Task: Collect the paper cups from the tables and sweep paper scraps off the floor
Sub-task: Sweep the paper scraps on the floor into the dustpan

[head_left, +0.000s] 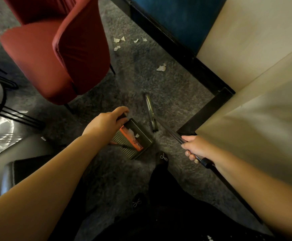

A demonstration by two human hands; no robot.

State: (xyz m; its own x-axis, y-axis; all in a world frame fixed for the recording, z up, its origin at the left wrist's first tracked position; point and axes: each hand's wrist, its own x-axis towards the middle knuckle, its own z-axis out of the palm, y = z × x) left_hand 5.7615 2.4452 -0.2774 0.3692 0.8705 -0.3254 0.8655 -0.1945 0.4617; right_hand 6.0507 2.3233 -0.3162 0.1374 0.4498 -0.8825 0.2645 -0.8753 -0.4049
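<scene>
Down on the grey carpet (176, 101), the paper scraps (161, 67) lie ahead of both hands, past the broom head (151, 117) and close to the dark base of the wall (190, 56). One bigger scrap sits alone; a few more lie farther off, near the red chair (54, 54). The right hand (196, 148) has its fingers curled tight round the broom stick (172, 131). That stick runs from the hand up and to the left, down to the broom head on the floor. The left hand (107, 124) holds the handle of the dustpan (133, 140), which sits just beside the broom head with a scrap or two already inside. I think the broom must reach forward past the big scrap and pull it back to the pan. The right hand is on the scrap's side, so it looks better placed. No paper cups show
</scene>
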